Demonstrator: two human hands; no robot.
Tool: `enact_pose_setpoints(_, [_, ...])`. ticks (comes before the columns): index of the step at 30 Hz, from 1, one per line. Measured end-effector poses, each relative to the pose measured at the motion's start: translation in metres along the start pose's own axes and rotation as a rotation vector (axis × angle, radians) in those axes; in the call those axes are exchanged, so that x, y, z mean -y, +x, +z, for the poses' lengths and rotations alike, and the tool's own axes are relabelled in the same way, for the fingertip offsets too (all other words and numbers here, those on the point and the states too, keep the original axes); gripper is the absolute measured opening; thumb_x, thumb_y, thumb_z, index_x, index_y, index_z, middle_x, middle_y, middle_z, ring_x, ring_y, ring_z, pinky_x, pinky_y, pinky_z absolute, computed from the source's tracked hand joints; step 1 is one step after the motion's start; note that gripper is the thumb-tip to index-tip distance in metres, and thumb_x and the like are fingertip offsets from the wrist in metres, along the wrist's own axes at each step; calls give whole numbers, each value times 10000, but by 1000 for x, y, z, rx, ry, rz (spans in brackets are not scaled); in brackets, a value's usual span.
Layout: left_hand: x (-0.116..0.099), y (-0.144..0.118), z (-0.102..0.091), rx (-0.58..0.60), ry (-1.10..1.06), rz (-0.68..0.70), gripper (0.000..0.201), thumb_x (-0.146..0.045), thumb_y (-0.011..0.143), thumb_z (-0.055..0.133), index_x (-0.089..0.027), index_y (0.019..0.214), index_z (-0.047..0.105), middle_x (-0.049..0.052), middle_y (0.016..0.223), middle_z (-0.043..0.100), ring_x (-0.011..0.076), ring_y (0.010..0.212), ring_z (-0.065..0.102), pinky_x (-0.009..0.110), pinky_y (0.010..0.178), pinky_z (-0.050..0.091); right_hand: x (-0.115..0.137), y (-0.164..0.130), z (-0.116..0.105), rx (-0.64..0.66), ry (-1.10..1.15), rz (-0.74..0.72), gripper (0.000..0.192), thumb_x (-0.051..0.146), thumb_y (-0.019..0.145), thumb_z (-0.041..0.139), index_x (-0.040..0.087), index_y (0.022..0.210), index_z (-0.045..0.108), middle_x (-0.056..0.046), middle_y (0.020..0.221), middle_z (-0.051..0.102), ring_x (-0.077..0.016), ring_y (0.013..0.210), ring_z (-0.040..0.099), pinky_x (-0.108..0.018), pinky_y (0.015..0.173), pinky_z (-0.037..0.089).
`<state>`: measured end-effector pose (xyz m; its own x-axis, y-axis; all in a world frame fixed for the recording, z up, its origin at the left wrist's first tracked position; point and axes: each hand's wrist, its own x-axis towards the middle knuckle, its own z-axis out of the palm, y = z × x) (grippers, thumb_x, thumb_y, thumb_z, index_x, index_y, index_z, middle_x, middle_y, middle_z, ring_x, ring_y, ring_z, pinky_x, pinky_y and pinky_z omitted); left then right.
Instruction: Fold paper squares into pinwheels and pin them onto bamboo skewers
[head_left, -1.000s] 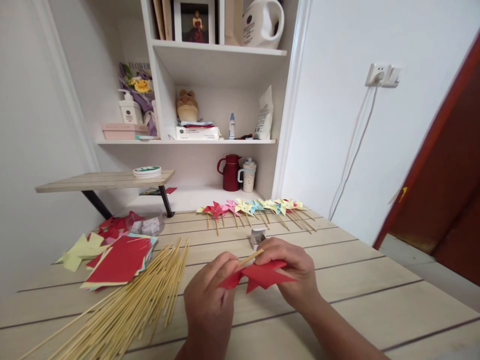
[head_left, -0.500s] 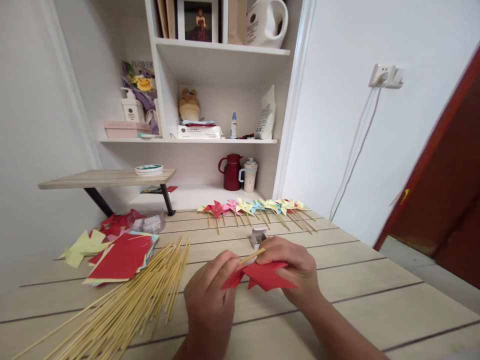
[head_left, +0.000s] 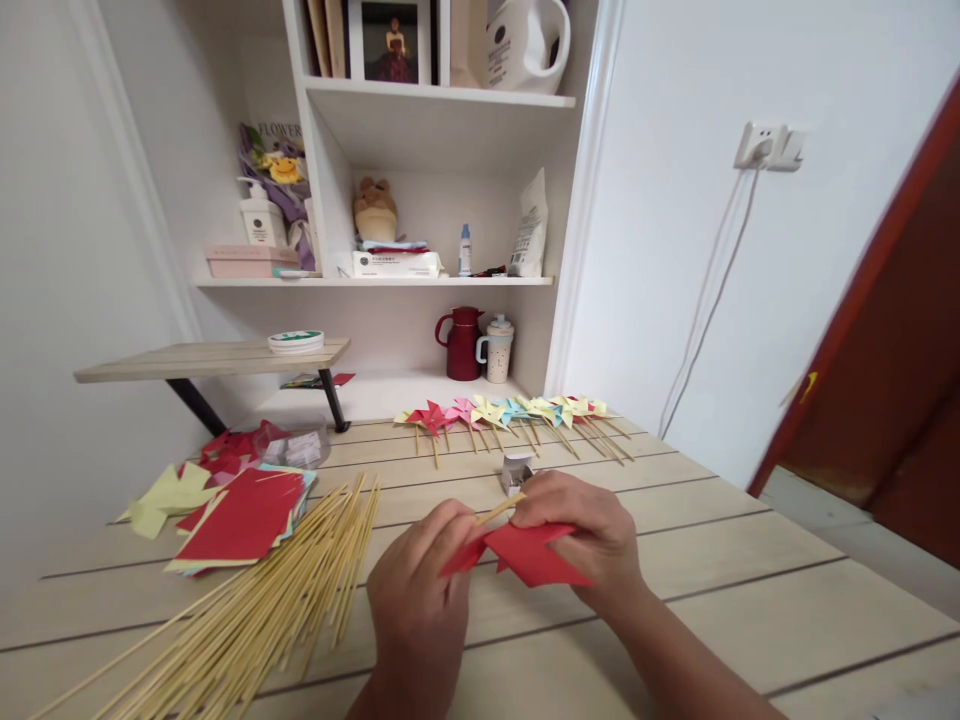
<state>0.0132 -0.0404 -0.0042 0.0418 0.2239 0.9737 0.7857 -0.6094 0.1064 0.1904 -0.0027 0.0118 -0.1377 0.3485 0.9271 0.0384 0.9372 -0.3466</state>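
Note:
My left hand (head_left: 420, 600) pinches a thin wooden stick (head_left: 501, 510) whose tip pokes up between both hands. A red paper pinwheel (head_left: 525, 555) lies folded across my right hand (head_left: 589, 535), which grips it from behind at table height. Both hands meet over the middle of the wooden table (head_left: 750, 590). Just behind them stands a small white box (head_left: 516, 472).
A heap of bamboo sticks (head_left: 255, 600) lies to the left, beside stacked red and coloured paper squares (head_left: 244, 515) and yellow cut shapes (head_left: 161, 495). Several finished pinwheels (head_left: 510, 415) line the table's far edge. Shelves (head_left: 435, 285) with a red jug (head_left: 461, 345) stand behind.
Hardly anything differs: both hands keep the stick and red pinwheel, shifting only slightly.

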Motion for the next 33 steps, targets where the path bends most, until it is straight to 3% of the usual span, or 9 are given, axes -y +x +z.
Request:
enact_pose_setpoints(24, [-1,2,-2,0,-3,64,150,-150,942,547,-161,910,693,56,886,786,144,770,750,224,710,565,5,3,0,6,-12,-13,166,95,850,660,233,868,750,-27,729,712,-160,655,652,-280,591,530])
enact_pose_setpoints(33, [1,1,-4,8,99,189,155,-141,959,534,-135,961,689,83,921,790,162,758,744,267,698,549,5,3,0,14,-20,-2,193,64,840,642,227,860,742,-25,729,700,-160,664,639,-285,606,523])
